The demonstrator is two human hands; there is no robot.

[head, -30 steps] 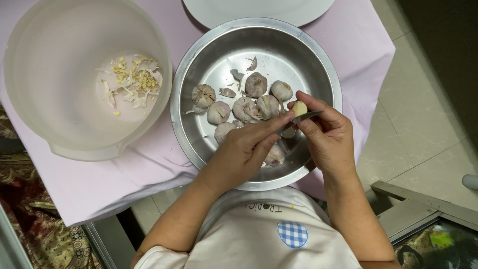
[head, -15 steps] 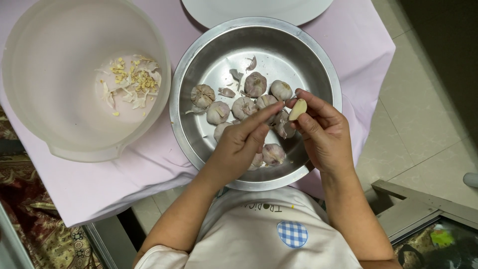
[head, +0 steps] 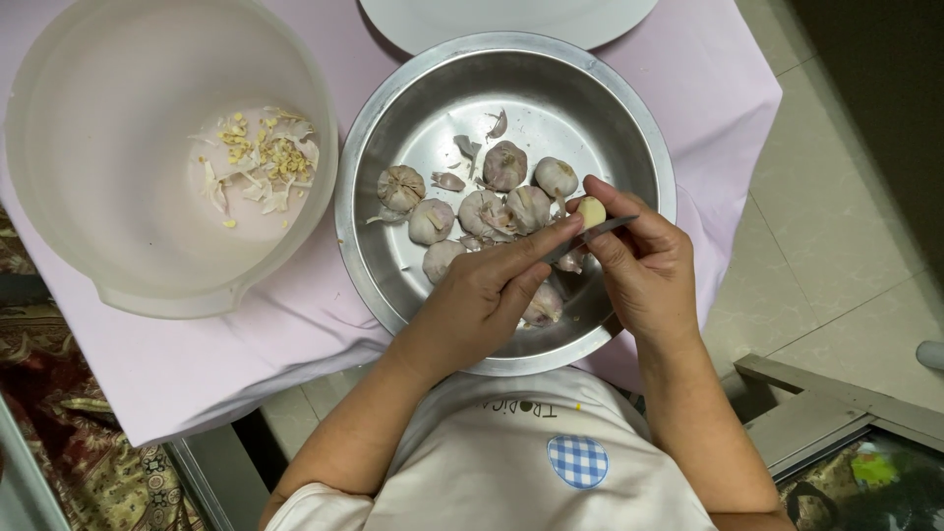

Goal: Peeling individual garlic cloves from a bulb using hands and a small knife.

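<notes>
While the right hand pinches a small pale peeled garlic clove and a thin dark knife blade over the round stainless steel basin, its fingers closed on both, the left hand presses its fingers against the clove. Risk noted: the blade lies just beside the left fingertips, and the smooth clove may slip. Papery garlic bulbs lie in the basin; dry skins sit in the translucent white plastic bowl on the pink-clothed desk.
</notes>
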